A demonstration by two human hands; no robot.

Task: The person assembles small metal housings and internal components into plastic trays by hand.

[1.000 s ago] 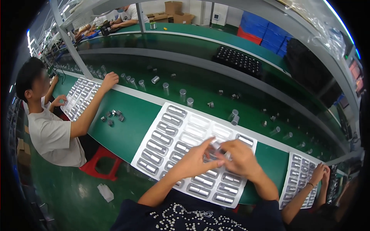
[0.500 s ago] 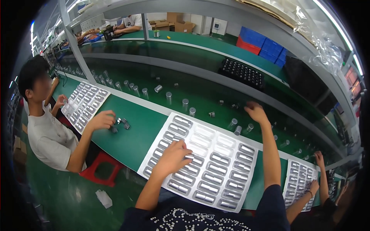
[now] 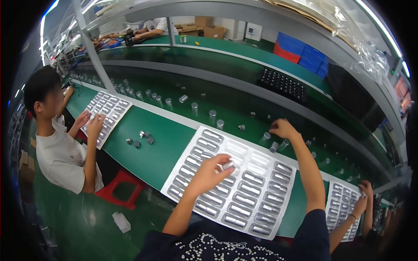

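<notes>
My left hand is closed on a silver metal cylinder, pinched between thumb and fingers just above a white plastic tray. Silver cylinders lie in most of the tray's cells; several cells at the top of its middle columns are bare. Beyond the tray, my right hand reaches over the dark green belt. Its thumb and fingers come together beside an upright cylinder; what they hold, if anything, is too small to make out. A tilted cylinder stands close by.
More cylinders line the belt, with small metal parts among them. At the left, a co-worker handles another tray, near loose dark parts on the green table. Another person's hands work at a right-hand tray. A shelf beam spans overhead.
My left hand has risen from the tray with a cylinder in its fingers. My right hand has moved left and its fingers have drawn together. The co-worker's hand has left the loose parts.
</notes>
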